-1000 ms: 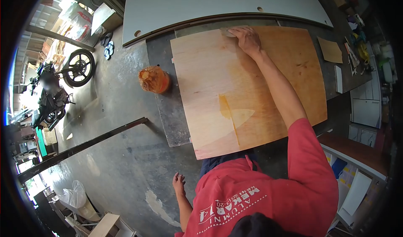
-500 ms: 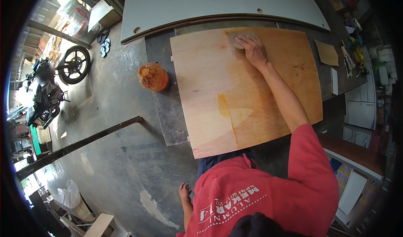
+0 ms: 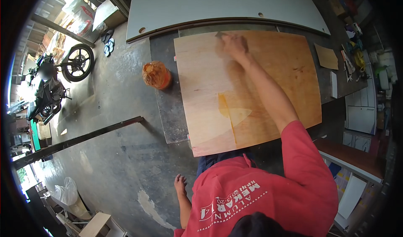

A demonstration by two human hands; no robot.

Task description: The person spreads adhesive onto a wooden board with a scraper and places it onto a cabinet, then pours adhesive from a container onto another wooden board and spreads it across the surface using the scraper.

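My right hand (image 3: 234,46) is closed on a small flat spreader (image 3: 219,34), pressed to the plywood sheet (image 3: 273,81) close to its far edge. Motion blurs the fingers, and they cover most of the spreader. Amber glue-like liquid coats the sheet's right side, while the left side is paler. A thicker amber streak (image 3: 223,104) runs along the middle near a pale curved patch. My left hand (image 3: 180,184) hangs low beside my body, fingers loosely apart, with nothing in it. An orange-stained container (image 3: 156,75) stands left of the sheet.
A long white panel (image 3: 222,4) lies beyond the plywood. Tools and a brown flat piece (image 3: 326,57) sit at the right. A metal bar (image 3: 84,140) crosses the lower left. Farther left are a motorcycle (image 3: 50,77) and sandals (image 3: 109,47).
My right hand has swept left along the far edge of the plywood with the spreader. My left hand has shifted slightly up and left. The view has moved a little.
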